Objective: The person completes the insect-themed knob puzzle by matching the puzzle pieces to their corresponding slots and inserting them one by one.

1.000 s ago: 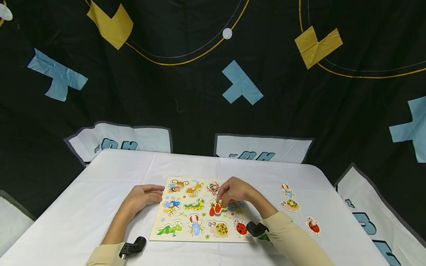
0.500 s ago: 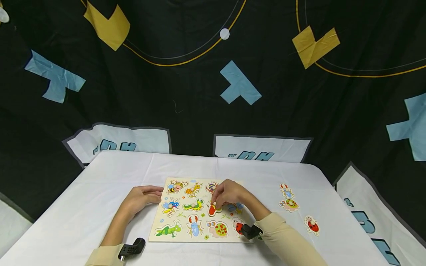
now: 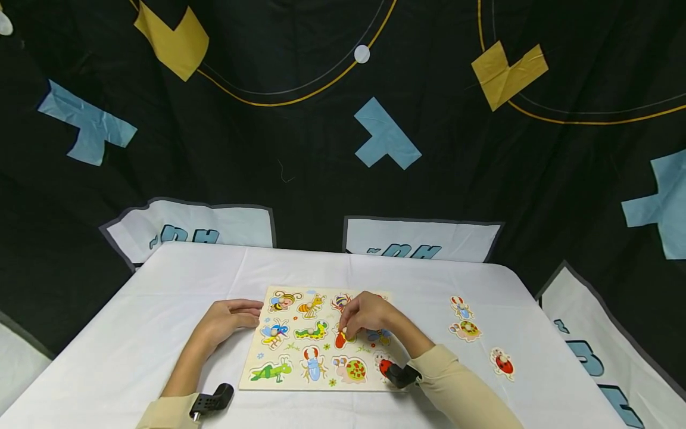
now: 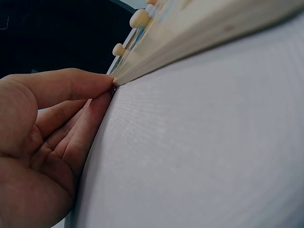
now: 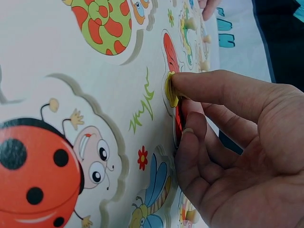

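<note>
A wooden insect puzzle board point(image 3: 289, 385) lies on the white table. My right hand point(image 3: 373, 311) is over its right half, thumb and fingertips pinching a red-winged puzzle piece with a yellow body point(image 5: 169, 90). In the right wrist view that piece sits at its matching outline, partly hidden by the fingers. My left hand point(image 3: 226, 322) rests at the board's left side; its extended fingertips touch the board's edge point(image 4: 204, 50) in the left wrist view. Close to the right hand are the dragonfly picture point(image 5: 151, 199) and the ladybug recess point(image 5: 38, 166).
Three loose pieces lie right of the board: a beetle point(image 3: 462, 308), a snail point(image 3: 466, 330) and a ladybug point(image 3: 502, 363). Pieces with wooden knobs point(image 4: 139, 19) stand up from the board. A black patterned cloth point(image 3: 300, 179) hangs behind the table.
The right hand has moved slightly left, bringing the red-winged piece from beside its printed outline to over it. In the last half second it has barely shifted. The left hand stays put.
</note>
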`<state>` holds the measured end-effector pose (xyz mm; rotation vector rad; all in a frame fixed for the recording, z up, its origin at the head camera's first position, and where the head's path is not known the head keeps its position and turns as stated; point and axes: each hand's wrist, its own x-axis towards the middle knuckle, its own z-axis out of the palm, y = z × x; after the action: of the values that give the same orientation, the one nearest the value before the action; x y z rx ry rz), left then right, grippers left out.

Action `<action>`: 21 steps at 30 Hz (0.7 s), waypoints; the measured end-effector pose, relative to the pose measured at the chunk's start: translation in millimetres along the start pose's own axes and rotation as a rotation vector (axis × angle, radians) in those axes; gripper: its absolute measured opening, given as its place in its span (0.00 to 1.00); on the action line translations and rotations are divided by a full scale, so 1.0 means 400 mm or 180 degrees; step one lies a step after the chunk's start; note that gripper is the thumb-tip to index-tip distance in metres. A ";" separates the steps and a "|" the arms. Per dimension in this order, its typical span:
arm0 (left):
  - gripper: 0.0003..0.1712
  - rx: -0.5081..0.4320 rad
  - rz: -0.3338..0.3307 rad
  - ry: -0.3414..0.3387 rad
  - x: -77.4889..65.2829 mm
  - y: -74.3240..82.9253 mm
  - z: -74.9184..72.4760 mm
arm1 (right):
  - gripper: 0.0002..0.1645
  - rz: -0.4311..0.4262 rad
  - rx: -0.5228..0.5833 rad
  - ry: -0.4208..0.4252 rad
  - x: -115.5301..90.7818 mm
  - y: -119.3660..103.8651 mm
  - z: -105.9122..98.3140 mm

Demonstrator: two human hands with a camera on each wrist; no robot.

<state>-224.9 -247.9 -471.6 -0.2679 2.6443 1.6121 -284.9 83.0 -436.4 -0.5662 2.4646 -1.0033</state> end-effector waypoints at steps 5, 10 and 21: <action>0.27 0.0026 -0.0008 -0.0002 -0.001 0.002 -0.001 | 0.08 -0.0002 0.0044 0.0012 0.003 0.003 0.000; 0.27 0.0044 -0.0009 -0.0015 -0.002 0.003 -0.001 | 0.08 -0.0013 0.0073 -0.0003 0.003 0.010 0.003; 0.27 0.0051 0.0088 -0.0016 0.000 0.001 -0.002 | 0.09 -0.0022 0.0113 0.0020 -0.002 0.014 0.005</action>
<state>-224.9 -248.5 -471.0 -0.2274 2.6677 1.5963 -284.3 85.9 -441.6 -0.5613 2.4470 -1.0510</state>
